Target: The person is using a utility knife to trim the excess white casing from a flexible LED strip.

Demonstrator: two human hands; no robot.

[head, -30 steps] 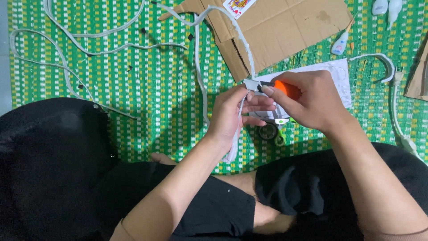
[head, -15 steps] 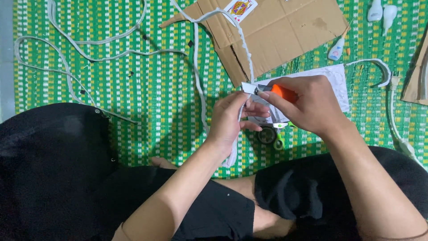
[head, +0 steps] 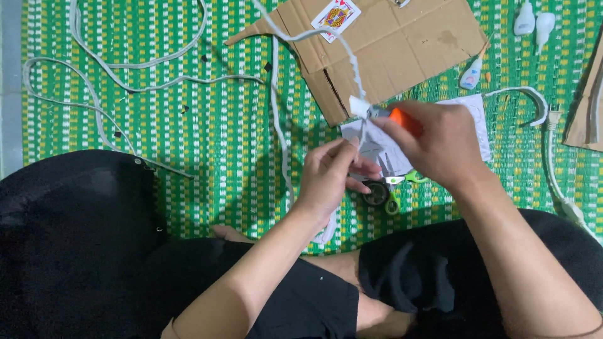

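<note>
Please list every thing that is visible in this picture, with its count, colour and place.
orange-handled tool: 1, orange, in right hand
white cord: several loops, white, across mat, one end at the hands
cardboard sheet: 1, brown, top centre
playing card: 1, white and red, on cardboard
paper: 1, white, under hands
glue bottles: 3, white, top right
mat: 1, green woven
left hand: pinching cord
right hand: gripping tool
</note>
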